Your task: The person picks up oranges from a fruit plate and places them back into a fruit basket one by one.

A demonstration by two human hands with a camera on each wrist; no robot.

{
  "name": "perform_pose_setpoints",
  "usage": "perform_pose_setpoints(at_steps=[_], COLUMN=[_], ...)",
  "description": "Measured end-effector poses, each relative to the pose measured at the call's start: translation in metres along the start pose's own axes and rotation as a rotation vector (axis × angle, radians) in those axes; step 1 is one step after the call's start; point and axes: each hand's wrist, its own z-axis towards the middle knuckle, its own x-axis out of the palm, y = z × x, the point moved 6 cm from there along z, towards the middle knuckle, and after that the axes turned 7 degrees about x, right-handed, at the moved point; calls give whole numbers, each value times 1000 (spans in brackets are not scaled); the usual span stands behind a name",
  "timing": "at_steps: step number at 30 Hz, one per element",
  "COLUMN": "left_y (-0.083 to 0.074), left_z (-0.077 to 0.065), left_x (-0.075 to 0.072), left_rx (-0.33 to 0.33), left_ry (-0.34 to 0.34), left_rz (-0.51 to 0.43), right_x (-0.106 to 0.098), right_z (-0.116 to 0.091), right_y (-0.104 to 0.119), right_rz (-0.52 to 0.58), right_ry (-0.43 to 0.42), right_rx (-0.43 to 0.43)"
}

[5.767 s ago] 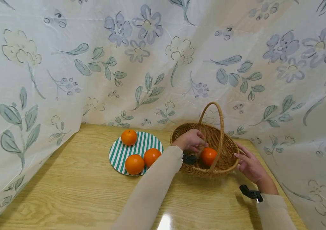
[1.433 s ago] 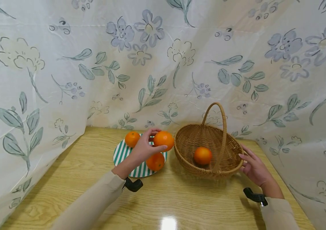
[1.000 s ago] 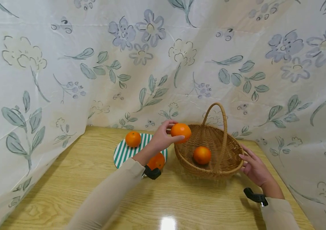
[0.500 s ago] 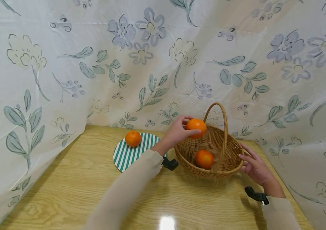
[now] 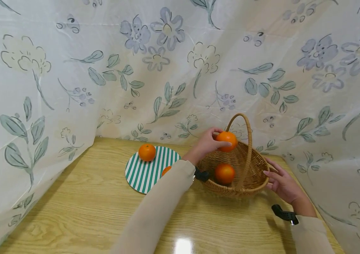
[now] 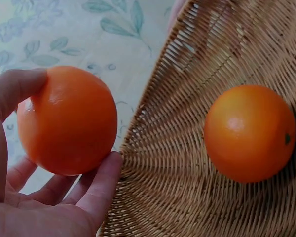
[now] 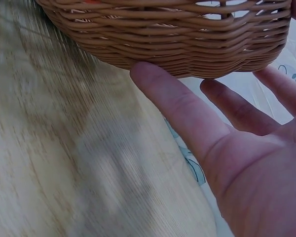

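Note:
An orange (image 5: 226,141) is held in my left hand (image 5: 209,143), thumb on one side and fingers on the other. It hangs above the left part of a wicker basket (image 5: 256,169), near the handle. Inside the basket lies another orange (image 6: 250,133). My right hand (image 5: 282,183) holds the basket's right side, thumb at the rim; in the right wrist view its fingers (image 7: 177,106) touch the woven wall from outside. A green-and-white striped round mat (image 5: 138,173) bears an orange (image 5: 147,152) and a second orange (image 5: 166,170), mostly hidden by my left sleeve.
The wooden table (image 5: 81,197) carries the mat and basket. A flowered cloth (image 5: 154,88) stands behind and on both sides. The basket's tall arched handle (image 5: 248,148) rises just right of the held orange.
My left hand has lifted an orange off the striped mat and carried it right, over the basket. The right hand stays at the basket's right side.

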Motion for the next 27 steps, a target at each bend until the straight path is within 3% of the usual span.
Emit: perform_pose_setpoints(at_steps=[4, 12, 21, 27], left_y=[6, 20, 36, 41], left_z=[7, 18, 17, 15], left_x=[10, 29, 36, 41], left_rx=[-25, -106, -210, -224], left_ry=[12, 27, 21, 46], left_rz=[-26, -184, -160, -88], right_x=[-1, 2, 8, 8], right_z=[-1, 0, -3, -8], right_y=[0, 2, -1, -1], right_rz=[5, 49, 42, 51], right_ry=[13, 69, 52, 38], right_rx=[-9, -48, -32, -36])
